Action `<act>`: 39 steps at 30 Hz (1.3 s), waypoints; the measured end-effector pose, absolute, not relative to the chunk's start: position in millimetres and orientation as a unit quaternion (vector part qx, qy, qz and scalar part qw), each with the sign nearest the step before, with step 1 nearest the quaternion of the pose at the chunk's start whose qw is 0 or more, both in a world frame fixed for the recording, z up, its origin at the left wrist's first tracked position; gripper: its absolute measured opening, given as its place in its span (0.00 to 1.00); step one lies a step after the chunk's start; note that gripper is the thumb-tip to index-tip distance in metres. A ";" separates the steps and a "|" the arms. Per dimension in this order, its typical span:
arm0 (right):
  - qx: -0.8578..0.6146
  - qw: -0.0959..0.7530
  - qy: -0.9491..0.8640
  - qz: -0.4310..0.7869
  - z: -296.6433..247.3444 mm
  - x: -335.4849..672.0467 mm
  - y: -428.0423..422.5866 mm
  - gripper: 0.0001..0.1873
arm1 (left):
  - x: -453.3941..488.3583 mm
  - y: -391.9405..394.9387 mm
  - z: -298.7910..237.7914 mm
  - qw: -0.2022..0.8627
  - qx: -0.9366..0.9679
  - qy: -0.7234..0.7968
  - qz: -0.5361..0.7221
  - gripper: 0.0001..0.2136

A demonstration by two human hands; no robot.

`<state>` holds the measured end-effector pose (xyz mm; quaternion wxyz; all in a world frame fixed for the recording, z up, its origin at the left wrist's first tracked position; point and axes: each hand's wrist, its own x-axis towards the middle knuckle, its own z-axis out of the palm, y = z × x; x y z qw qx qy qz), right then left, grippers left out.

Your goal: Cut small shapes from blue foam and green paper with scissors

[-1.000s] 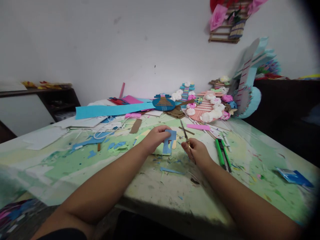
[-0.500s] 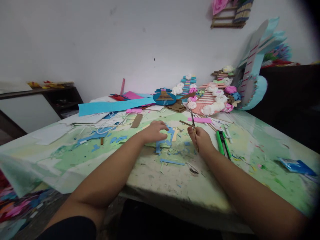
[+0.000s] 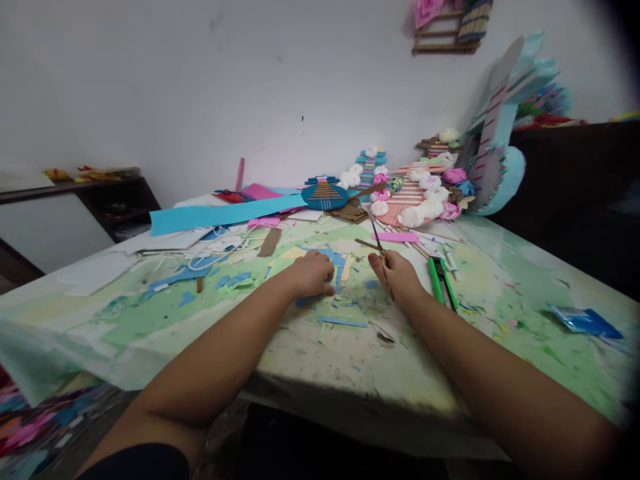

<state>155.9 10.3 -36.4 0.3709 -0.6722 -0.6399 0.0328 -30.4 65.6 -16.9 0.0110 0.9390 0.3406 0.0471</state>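
My left hand (image 3: pixel 313 275) is low over the blue paper scraps (image 3: pixel 343 265), its fingers bent downward and a gap between thumb and fingers. Nothing shows between them, though the palm side is hidden. My right hand (image 3: pixel 401 279) is closed round a pair of scissors (image 3: pixel 379 245), blades pointing up and away from me. A narrow blue paper strip (image 3: pixel 343 322) lies on the table in front of both hands. Just right of the right hand rests a green and black utility knife (image 3: pixel 442 283).
On the table (image 3: pixel 310 360) stand paper-craft instruments, among them a blue lute shape (image 3: pixel 325 195). A long blue paper band (image 3: pixel 225 215) lies at the back left. Pens, a pink strip (image 3: pixel 397 237), a brown piece (image 3: pixel 270 241) and a blue packet (image 3: pixel 586 321) are scattered about.
My left hand has come down slightly and its fingers have curled over the blue scraps. The right hand still holds the scissors, now tilted a little more left. The view has shifted slightly.
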 end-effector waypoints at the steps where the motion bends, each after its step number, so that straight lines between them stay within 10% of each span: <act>1: -0.670 0.370 -0.643 0.029 -36.7 156.1 10.4 0.24 | -32.0 66.2 -16.0 0.012 0.938 0.343 0.047 0.14; 23: -0.751 0.307 -0.584 0.016 -30.1 168.3 15.3 0.23 | -41.6 75.7 -16.9 0.236 0.858 0.388 0.240 0.11; 39: -0.763 0.402 -0.504 -0.047 -35.5 179.1 20.7 0.14 | 6.0 63.7 -24.6 -0.014 0.931 0.330 0.157 0.13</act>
